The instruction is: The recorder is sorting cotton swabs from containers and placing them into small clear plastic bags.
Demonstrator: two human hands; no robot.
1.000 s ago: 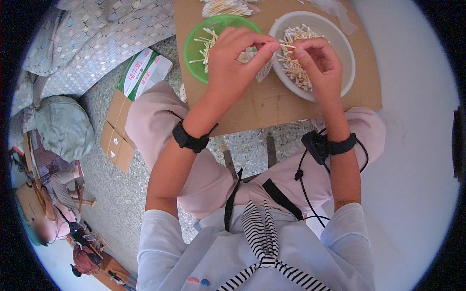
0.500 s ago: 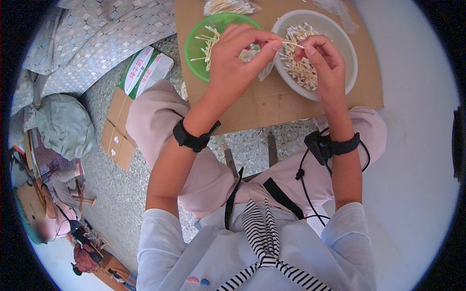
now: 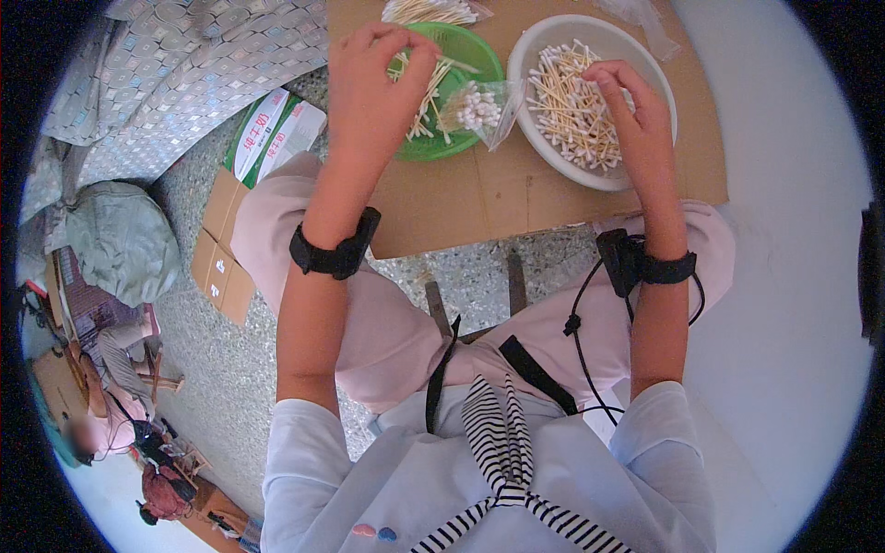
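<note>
My left hand (image 3: 380, 88) is raised over the left side of a green bowl (image 3: 498, 69), thumb and forefinger together. A blurred cotton swab (image 3: 458, 64) sticks out from its fingertips. Loose swabs (image 3: 426, 101) lie in that bowl, and a clear bag of swabs (image 3: 479, 106) rests across its right rim. My right hand (image 3: 636, 106) is over a white bowl (image 3: 519, 69) heaped with cotton swabs (image 3: 572, 111). Its thumb and forefinger are pinched near the pile; whatever is between them cannot be made out.
Both bowls stand on a cardboard-covered surface (image 3: 479, 207). Another bundle of swabs (image 3: 429, 11) lies behind the green bowl, and clear plastic (image 3: 641, 23) behind the white one. A white wall (image 3: 784, 184) is at the right. Another person (image 3: 115, 415) sits far left.
My left hand has moved left, away from my right hand, taking a swab over the green bowl. My right hand has shifted slightly right. The clear bag is now more exposed.
</note>
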